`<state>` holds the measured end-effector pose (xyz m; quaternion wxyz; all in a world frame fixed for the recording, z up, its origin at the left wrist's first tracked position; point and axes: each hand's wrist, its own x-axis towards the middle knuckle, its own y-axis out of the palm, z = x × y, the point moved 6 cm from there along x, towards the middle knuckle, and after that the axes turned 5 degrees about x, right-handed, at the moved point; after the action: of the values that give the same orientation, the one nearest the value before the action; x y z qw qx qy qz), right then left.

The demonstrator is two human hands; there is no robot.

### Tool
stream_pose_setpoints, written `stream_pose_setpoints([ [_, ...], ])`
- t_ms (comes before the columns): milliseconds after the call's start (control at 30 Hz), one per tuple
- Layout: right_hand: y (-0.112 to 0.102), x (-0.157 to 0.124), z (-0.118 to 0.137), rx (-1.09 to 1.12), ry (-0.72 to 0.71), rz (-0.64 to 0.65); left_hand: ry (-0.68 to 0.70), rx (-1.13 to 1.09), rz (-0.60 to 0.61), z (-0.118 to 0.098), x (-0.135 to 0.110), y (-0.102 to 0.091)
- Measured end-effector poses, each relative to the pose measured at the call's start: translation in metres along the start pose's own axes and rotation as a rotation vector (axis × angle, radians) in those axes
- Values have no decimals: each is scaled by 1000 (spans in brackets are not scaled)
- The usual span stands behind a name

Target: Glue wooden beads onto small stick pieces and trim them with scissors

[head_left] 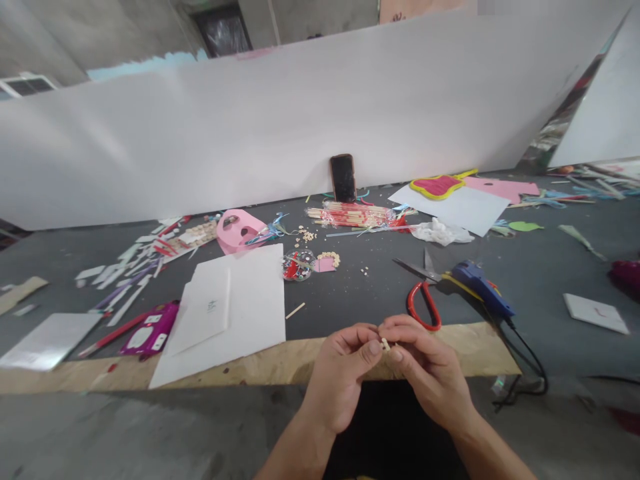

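Observation:
My left hand [347, 367] and my right hand [427, 367] meet at the table's front edge, fingertips pinched together. Between them are small pale, cream-coloured pieces [385, 344], partly hidden by the thumbs and too small to name surely. Similar pale pieces edge a small pink card [325, 265] farther back, and more lie in a loose scatter [306, 236] behind it. Beside the card sits a clear round tray [299, 265] with red and white bits. Just beyond my right hand lie scissors with red handles [423, 307] and a blue glue gun [480, 287].
White boards [200, 320], a magenta object [150, 330] and paper strips [135, 267] cover the left. A phone [343, 177] leans on the white back panel. Wrapped sticks [357, 215], crumpled plastic [440, 232] and a pink-yellow shape [437, 187] lie behind. A black cord [535, 360] hangs at right.

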<state>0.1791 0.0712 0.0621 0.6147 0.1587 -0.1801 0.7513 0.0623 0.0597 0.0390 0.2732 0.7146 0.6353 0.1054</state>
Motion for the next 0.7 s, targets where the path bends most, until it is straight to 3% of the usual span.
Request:
stream_pose_setpoints([
  [500,1,0,1,14,-24,10,1,-34,14,5,2,-3],
  [700,-7,3,-7,-148,-63,10,3,123,-62,11,2,-25],
])
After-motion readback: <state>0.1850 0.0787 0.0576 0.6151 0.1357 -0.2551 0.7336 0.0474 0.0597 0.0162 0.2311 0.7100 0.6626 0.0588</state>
